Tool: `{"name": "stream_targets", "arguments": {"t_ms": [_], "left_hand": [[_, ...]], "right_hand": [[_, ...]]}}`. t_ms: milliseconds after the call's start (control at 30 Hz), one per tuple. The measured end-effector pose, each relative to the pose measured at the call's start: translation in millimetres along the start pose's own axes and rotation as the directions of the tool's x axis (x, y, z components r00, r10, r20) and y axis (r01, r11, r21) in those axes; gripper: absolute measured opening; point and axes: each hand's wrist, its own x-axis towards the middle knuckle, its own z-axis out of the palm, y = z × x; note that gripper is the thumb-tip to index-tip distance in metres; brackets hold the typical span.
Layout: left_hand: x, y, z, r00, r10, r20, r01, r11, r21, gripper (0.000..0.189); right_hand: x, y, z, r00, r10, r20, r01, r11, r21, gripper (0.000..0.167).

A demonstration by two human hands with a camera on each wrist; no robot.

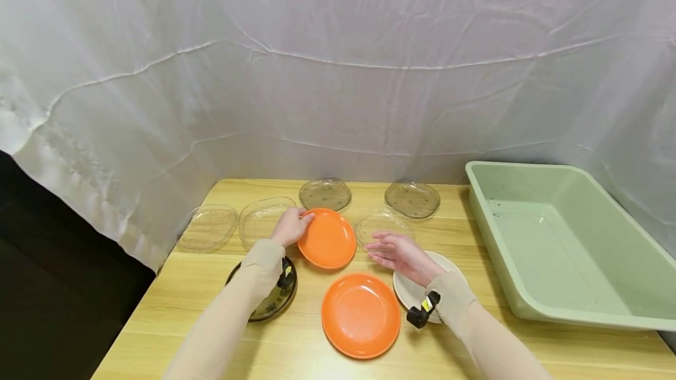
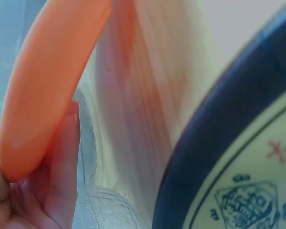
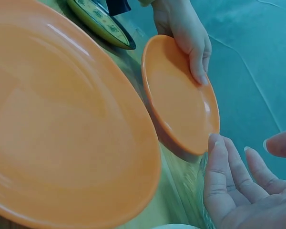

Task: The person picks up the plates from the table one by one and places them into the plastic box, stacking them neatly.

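My left hand (image 1: 291,226) pinches the left edge of an orange plate (image 1: 327,239), thumb on its upper face. The left wrist view shows that plate (image 2: 47,81) raised and tilted, fingers beneath its rim. My right hand (image 1: 404,255) is to the right of it, palm turned inward, fingers loosely extended and holding nothing. A small gap separates its fingertips from the plate in the head view. Nearer me lies a second orange plate (image 1: 361,315). A white plate (image 1: 409,293) is partly hidden below my right wrist, and a dark-rimmed patterned plate (image 1: 271,304) below my left forearm.
Two clear glass dishes (image 1: 207,227) lie on the left, and another clear plate (image 1: 385,221) beyond my right hand. Two smoky glass plates (image 1: 324,193) sit along the back edge. A deep pale green basin (image 1: 523,304) stands at right. Grey cloth (image 1: 369,104) hangs behind.
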Motion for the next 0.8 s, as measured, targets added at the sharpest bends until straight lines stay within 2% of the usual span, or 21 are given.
{"name": "stream_targets", "arguments": {"t_ms": [167,300,500,800], "left_hand": [[-5.5,3.0,-0.6,1.000,0.000,-0.003,0.000,0.994,-0.113,0.030],[-8.1,5.5,1.2,1.000,-0.012,-0.012,0.010,0.979,-0.201,0.031],[-11.7,15.5,1.3,0.997,-0.077,-0.018,0.069,0.961,-0.269,0.033],[-18.5,21.0,-3.5,0.994,-0.106,-0.012,0.097,0.944,-0.314,0.034]], "right_hand": [[-1.3,-1,-5,1.000,-0.006,-0.028,0.007,1.000,0.018,0.053],[-2.8,-2,-6,0.997,-0.013,-0.070,0.016,0.999,0.039,0.054],[-5.5,-3,-7,0.993,-0.039,-0.112,0.044,0.998,0.041,0.053],[-3.1,-1,-9,0.990,-0.027,-0.137,0.039,0.996,0.086,0.054]]}}
